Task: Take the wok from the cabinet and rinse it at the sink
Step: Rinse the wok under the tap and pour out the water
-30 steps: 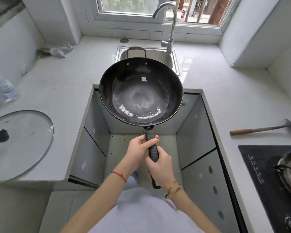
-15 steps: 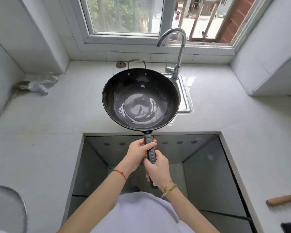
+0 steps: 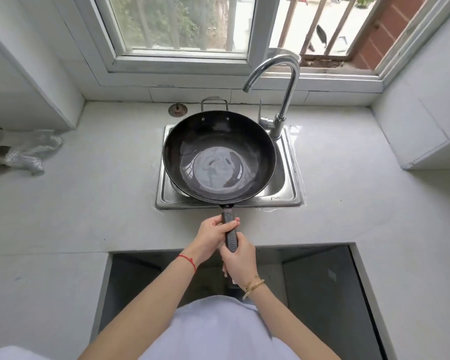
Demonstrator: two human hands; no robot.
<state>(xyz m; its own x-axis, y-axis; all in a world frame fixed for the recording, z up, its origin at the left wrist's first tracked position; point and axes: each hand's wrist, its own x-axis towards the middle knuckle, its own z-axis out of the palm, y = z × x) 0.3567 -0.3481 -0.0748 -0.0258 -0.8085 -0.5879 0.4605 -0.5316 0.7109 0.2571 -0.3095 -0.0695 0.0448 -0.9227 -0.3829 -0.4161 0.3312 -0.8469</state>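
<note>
Wok (image 3: 218, 157) held level over sink (image 3: 286, 196), handle (image 3: 230, 232) clasped by left hand (image 3: 211, 236) and right hand (image 3: 238, 258). Carry judged done; faucet (image 3: 278, 81) dry, rinse next: one hand must be freed for tap.

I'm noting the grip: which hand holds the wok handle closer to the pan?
The left hand, with the red string on its wrist, grips the wok handle nearer the pan; the right hand, with the gold bracelet, holds farther back.
</note>
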